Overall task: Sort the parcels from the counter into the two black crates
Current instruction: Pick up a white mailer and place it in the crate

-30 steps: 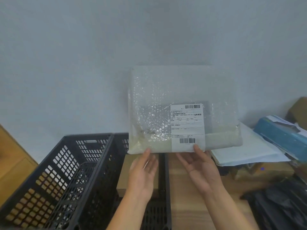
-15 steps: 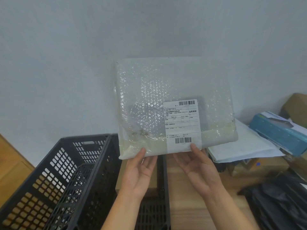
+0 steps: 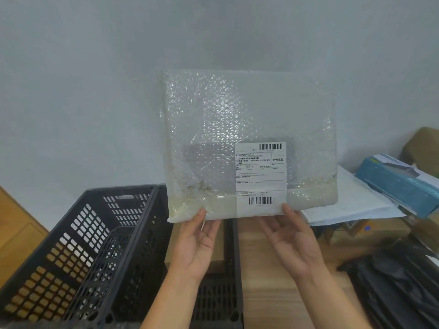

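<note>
Head | left hand point(image 3: 197, 248), right hand point(image 3: 292, 243) pinch flat bubble-wrap parcel point(image 3: 225, 119) | slotted crate point(image 3: 78, 245)

Plain, evenly lit pale grey-blue wall point(image 3: 95, 67) fills the upper field, meeting a light wood-grain counter point(image 3: 268, 293) below, with a tan wooden panel point(image 3: 16, 231) at the lower left edge.

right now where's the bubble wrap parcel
Head view, centre: the bubble-wrap parcel is held up by its bottom edge between left hand and right hand, above the right black crate.
</note>
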